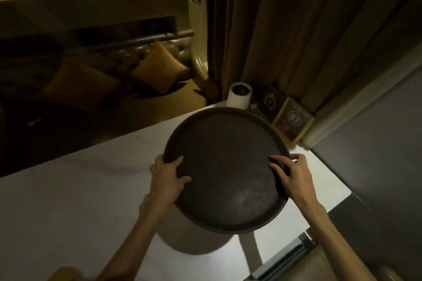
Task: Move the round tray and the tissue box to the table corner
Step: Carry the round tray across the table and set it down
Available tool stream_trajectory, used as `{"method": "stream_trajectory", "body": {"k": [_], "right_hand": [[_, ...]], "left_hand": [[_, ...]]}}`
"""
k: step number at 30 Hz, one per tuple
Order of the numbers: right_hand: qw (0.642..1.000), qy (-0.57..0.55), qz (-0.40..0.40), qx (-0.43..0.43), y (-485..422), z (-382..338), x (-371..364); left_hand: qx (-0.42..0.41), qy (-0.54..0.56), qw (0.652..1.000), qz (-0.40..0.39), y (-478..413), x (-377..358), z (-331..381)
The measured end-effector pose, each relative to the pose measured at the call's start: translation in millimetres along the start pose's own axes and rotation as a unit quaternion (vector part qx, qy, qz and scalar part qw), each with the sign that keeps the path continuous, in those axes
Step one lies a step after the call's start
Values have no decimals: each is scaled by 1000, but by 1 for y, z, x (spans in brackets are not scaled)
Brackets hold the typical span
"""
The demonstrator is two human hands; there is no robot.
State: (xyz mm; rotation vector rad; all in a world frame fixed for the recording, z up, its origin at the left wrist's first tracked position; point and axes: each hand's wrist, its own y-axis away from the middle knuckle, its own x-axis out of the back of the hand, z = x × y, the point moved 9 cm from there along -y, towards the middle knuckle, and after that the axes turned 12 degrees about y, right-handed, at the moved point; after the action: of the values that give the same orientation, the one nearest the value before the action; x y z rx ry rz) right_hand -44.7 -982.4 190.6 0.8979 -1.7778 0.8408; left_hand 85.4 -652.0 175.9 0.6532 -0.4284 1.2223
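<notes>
The round tray [228,166] is dark and empty, with a low raised rim, and it sits above the white counter [80,189] near its far right corner, held between two bare hands. A broad shadow falls on the counter beneath its near edge, so the tray looks lifted and tilted rather than lying flat. The left hand [167,177] grips the left rim, its thumb lying over the inside of the tray and its fingers [159,159] wrapped under the edge. The right hand [294,175] grips the right rim the same way, fingers [277,163] curled onto the tray's inner face and over the edge. Both hands are closed on the tray.

Just beyond the tray's far rim, at the counter's corner, stands a white cylinder [239,96] with a dark top. To the right of it a small framed sign [293,118] with a number on it leans against the wall. Brown curtains [285,29] hang behind the corner. On the far left, past the counter edge, a dark sofa [159,50] carries two tan cushions [157,67]. A tan object [65,274] shows at the bottom left edge, too cut off to identify.
</notes>
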Motion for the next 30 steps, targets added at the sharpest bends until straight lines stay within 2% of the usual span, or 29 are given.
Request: {"method": "stream_trajectory", "body": {"k": [4, 9, 12, 16, 19, 22, 25, 30], "right_hand": [[1000, -5, -9, -27, -34, 65, 0], [993, -5, -116, -39, -87, 139, -42], [984, 11, -174, -46, -110, 174, -68], [972, 22, -224, -64, -141, 209, -108], [963, 25, -257, -77, -152, 234, -148], [956, 22, -279, -91, -154, 254, -184], [949, 3, -297, -108, -154, 269, -214], [925, -53, -311, -211, -163, 288, -250]], "left_hand": [[-30, -5, 999, -16, -28, -59, 42], [-6, -15, 999, -40, -67, -136, 64], [26, -37, 997, -60, -92, -182, 62], [46, -33, 996, -72, -131, -236, 55], [92, -8, 992, -86, -157, -273, 35], [68, -32, 993, -94, -185, -305, 14], [86, -65, 986, -128, -202, -332, -3], [67, -89, 982, -151, -227, -352, -8]]}}
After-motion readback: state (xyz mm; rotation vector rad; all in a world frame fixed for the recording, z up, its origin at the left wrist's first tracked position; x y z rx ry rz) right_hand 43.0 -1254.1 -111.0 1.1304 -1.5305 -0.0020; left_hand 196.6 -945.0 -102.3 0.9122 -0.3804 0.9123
